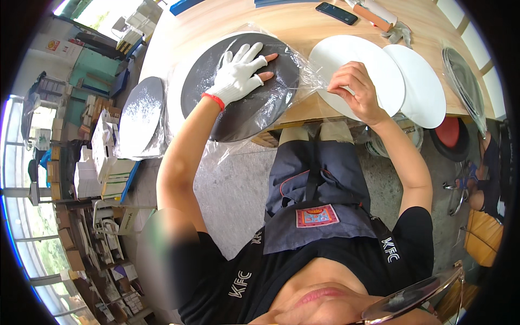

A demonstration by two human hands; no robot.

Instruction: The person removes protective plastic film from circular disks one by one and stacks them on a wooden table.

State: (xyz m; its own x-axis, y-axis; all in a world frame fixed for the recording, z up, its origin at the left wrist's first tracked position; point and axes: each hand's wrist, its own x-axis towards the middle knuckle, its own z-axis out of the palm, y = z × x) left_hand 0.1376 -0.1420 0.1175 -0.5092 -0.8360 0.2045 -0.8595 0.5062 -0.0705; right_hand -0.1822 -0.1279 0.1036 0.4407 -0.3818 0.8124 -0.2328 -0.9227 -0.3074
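Pale worktable (195, 24), head view: a dark disc (257, 103) lies flat at the near edge, likely light, stiff and slick under clear film (307, 76), best gripped by its rim; the gloved left hand (236, 77) spreads over it, the right hand (355, 89) pinches film pulled rightward; round, the disc shows no long axis.

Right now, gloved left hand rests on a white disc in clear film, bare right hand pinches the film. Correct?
Not quite: the head view shows the disc under the gloved left hand is dark, not white. The bare right hand pinches the film.
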